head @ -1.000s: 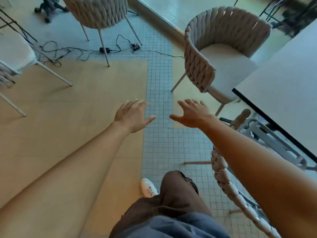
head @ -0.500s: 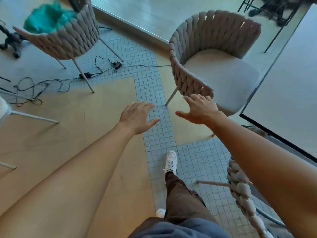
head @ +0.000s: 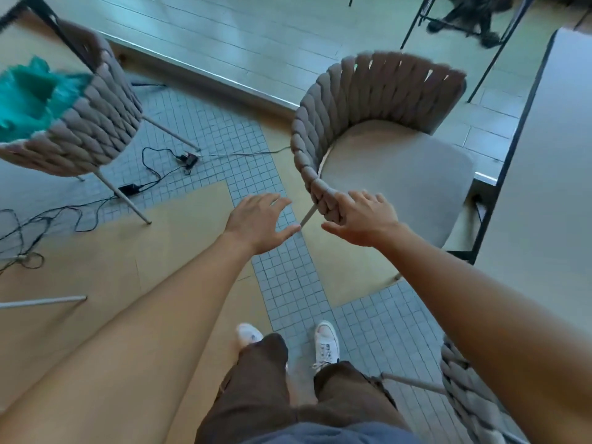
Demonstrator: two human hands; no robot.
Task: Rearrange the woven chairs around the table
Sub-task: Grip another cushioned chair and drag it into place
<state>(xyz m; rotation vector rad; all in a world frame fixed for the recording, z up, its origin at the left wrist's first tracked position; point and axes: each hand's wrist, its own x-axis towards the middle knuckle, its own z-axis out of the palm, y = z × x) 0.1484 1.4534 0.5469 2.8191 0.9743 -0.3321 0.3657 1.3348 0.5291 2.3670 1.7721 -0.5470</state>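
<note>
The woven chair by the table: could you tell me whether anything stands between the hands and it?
Nothing visible does. The right hand is already at the near end of the chair rim, and the left hand has only bare floor between it and the chair. The cables lie off to the left.

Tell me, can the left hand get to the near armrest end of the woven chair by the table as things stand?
Probably yes. The left hand is open and empty, just left of the woven chair, with only bare floor between. The right hand is already at that armrest end.
</note>
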